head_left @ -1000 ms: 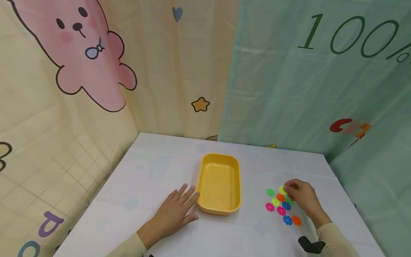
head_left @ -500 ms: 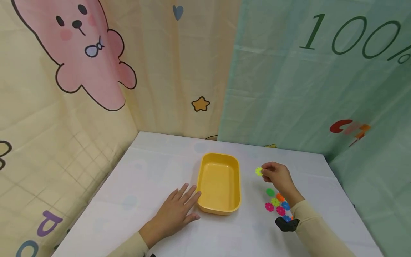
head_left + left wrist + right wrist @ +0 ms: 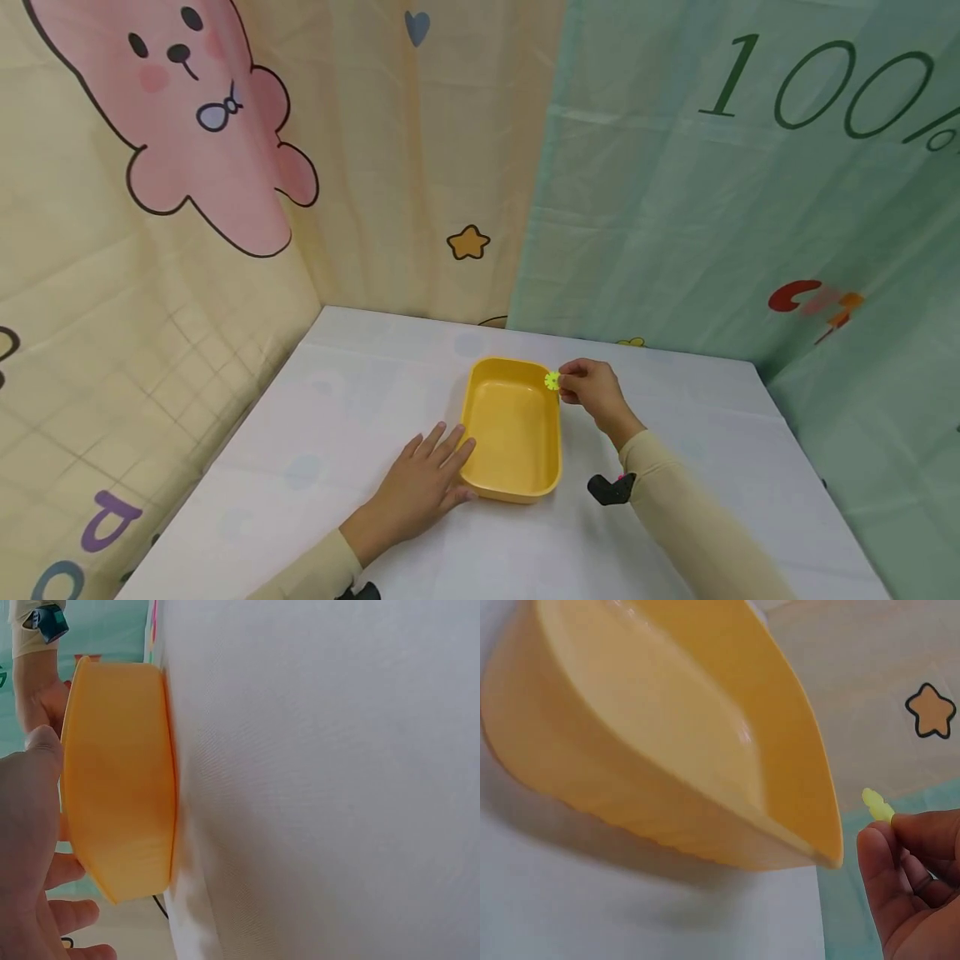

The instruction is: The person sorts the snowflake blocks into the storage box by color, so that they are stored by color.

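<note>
A yellow, rectangular, round-cornered plastic tray (image 3: 512, 437) sits on the white table (image 3: 352, 392), its long sides running away from the person, which puts its rim within easy reach of both hands. The hands are apart. The left hand (image 3: 418, 489) lies at the tray's eight o'clock, fingers straight and spread, fingertips at the rim and thumb by the near corner; it grips nothing, and so light a contact looks meant to stop the tray sliding. The right hand (image 3: 592, 392) is at one o'clock, thumb and finger pinching a small, flat, notched, neon-yellow plastic-looking disc (image 3: 552, 381) (nearly edge-on to the right wrist camera). The disc juts past the fingertips at the tray's far corner, probably because so thin a piece is easiest to hold by its edge; how much overhangs the inside cannot be told. At four o'clock, beside the black wrist-worn device (image 3: 611, 490), shows a bright pink speck (image 3: 621, 477), too small to identify.
</note>
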`<state>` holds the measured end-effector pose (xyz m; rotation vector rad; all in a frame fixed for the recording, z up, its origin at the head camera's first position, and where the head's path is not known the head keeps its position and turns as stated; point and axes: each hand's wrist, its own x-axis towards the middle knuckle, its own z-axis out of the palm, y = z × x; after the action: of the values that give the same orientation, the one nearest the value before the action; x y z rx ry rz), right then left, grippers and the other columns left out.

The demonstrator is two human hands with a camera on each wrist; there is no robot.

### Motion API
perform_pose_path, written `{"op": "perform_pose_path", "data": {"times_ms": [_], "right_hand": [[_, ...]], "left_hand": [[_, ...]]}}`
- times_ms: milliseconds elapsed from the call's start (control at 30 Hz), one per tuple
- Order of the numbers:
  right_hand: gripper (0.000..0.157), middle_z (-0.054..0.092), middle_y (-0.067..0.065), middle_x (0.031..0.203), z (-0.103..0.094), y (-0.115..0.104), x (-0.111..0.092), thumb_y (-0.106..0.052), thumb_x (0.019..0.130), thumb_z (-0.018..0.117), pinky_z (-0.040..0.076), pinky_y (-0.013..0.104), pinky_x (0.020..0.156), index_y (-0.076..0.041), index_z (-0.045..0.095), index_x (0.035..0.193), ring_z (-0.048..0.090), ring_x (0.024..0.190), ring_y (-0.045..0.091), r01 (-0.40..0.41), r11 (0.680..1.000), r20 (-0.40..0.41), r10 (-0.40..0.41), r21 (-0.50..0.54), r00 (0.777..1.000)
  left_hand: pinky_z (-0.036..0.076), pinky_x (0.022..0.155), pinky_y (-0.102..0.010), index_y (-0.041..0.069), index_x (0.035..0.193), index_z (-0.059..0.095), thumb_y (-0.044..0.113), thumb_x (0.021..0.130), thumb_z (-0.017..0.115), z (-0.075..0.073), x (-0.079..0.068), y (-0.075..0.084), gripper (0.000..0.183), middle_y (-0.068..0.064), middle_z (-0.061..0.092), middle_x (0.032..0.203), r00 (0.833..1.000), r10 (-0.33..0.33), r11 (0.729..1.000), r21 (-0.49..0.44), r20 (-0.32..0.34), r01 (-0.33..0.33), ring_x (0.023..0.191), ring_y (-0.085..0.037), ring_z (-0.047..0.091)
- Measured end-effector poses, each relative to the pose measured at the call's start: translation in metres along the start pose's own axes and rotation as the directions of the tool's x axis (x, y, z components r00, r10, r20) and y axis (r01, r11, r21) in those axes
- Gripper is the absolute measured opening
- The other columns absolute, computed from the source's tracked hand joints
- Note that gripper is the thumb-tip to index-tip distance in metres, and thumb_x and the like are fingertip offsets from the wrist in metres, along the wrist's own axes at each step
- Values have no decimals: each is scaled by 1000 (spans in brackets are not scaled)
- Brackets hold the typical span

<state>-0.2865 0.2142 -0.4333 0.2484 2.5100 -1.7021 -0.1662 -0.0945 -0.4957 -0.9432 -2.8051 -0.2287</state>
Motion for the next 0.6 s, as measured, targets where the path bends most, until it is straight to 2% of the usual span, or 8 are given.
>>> {"op": "perform_pose_path", "data": {"times_ms": [167,400,600], "right_hand": [[17,66,18,107,18,-7,8,-3,98,65,61,27,73,2,65,114,69,80,23,-31,999,17,30,30,999],[11,66,17,99,46,-13,15,-2,97,68,61,27,71,2,67,107,68,75,20,-29,998,25,28,55,999],[8,66,15,94,71,-13,21,-2,96,69,60,25,70,2,67,103,67,70,18,-92,994,4,92,64,996]], "left_hand": [[36,113,-61,14,154,45,62,101,46,3,1,1,72,-10,39,162,1000,-4,1000,17,-21,4,149,-39,34],[36,113,-62,12,153,47,63,101,45,5,0,2,72,-11,38,163,998,-22,999,49,-50,25,149,-39,34],[41,108,-59,11,152,48,63,102,43,8,-2,0,73,-11,40,161,997,-31,998,52,-74,35,147,-39,37]]}}
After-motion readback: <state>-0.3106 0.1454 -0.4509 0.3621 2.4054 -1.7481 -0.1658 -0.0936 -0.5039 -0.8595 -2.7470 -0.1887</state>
